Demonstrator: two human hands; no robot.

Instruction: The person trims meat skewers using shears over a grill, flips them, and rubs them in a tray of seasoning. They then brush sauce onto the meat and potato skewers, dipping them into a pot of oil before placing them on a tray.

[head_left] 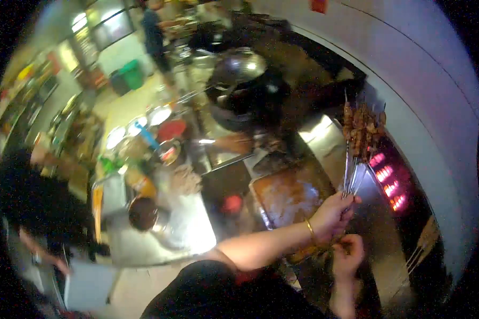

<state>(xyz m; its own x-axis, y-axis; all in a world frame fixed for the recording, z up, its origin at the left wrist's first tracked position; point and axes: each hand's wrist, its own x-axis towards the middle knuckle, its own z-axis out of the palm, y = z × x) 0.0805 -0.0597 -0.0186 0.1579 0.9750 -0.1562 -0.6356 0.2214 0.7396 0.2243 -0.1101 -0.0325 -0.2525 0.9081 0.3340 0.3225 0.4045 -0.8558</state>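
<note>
My left hand (pixel 331 215), with a gold bracelet (pixel 310 232) at the wrist, is closed round the lower ends of several metal skewers. Browned meat skewers (pixel 363 130) fan upward from it, the meat bunched at the top. Just below, my right hand (pixel 349 254) has its fingers curled in a pinch near the skewers' bottom ends; whether it grips anything is hidden. A grill with glowing red heating panels (pixel 387 181) lies to the right of the meat. Left of my hands sits a shallow metal tray (pixel 259 199) with an orange-brown coating.
More skewers (pixel 421 242) lie at the far right by the wall. A large wok (pixel 244 66) stands on a stove ahead. Bowls, bottles and a steel counter (pixel 127 242) are on the left. One person (pixel 42 196) in dark clothes is at left, another (pixel 154 34) farther back.
</note>
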